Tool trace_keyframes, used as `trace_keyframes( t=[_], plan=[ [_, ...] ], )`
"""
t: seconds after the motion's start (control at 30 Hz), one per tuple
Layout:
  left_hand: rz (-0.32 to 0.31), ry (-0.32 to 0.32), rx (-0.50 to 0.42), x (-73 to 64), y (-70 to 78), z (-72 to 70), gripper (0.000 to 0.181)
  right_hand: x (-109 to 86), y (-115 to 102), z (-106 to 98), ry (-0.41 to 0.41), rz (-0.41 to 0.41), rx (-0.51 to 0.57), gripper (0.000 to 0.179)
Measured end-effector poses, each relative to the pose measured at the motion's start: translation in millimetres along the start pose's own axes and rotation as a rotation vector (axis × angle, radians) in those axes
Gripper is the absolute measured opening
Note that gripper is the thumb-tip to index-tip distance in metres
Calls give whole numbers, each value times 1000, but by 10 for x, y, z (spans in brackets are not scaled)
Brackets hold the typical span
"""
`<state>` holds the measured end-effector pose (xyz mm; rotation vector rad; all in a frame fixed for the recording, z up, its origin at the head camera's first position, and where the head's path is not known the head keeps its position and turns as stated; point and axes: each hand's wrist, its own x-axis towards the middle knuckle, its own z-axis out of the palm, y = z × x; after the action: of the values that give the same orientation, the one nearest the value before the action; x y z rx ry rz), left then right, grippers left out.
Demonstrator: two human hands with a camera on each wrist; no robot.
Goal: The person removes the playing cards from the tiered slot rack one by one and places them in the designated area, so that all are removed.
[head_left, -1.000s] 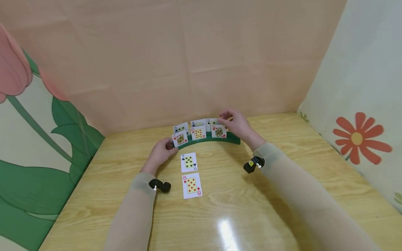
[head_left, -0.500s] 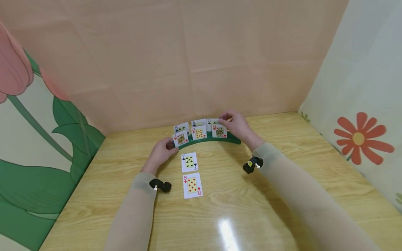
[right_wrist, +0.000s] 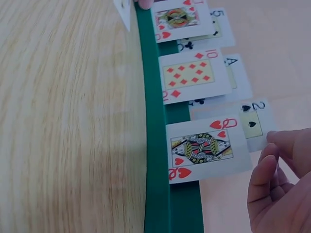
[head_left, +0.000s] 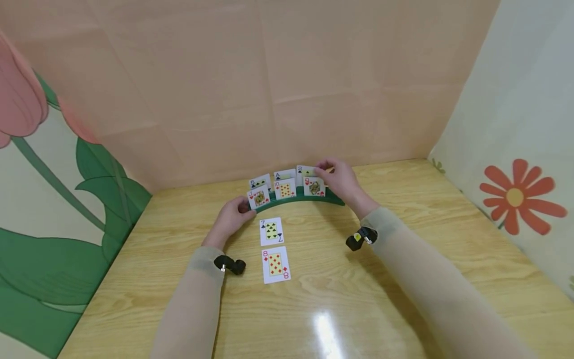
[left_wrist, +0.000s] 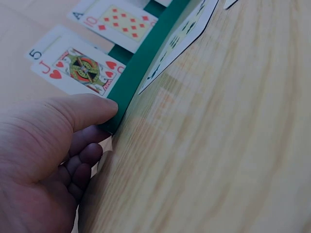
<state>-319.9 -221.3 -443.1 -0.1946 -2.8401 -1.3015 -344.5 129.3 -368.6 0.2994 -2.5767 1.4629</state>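
A curved green card holder (head_left: 333,197) stands on the table with playing cards upright in two rows. My left hand (head_left: 230,217) grips its left end, the thumb (left_wrist: 95,110) lying along the front face. At the right, my right hand (head_left: 342,182) pinches the two of spades (right_wrist: 251,124) by its corner, behind the queen of hearts (right_wrist: 206,148). The front row also bears the ten of diamonds (head_left: 285,189) and jack of hearts (head_left: 258,198). Behind those, partly covered, are a black ace (head_left: 284,174) and a black five (head_left: 260,181).
In front of the holder, the seven of clubs (head_left: 271,231) and the eight of diamonds (head_left: 276,265) lie face up on the wooden table (head_left: 323,279). A pinkish backdrop (head_left: 291,99) hangs behind, and a flower-painted panel (head_left: 515,124) stands to the right.
The two of spades has risen a little in my right hand, showing more above the queen. My left hand stays at the holder's end.
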Motion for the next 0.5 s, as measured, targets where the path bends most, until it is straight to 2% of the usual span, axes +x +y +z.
trace_keyframes(
  t=[0.2, 0.5],
  plan=[
    [7, 0, -5, -7, -2, -15, 33, -52, -52, 4, 67, -2, 91, 23],
    [11, 5, -4, 0, 0, -5, 32, -151, -32, 31, 168, -63, 217, 22]
  ],
)
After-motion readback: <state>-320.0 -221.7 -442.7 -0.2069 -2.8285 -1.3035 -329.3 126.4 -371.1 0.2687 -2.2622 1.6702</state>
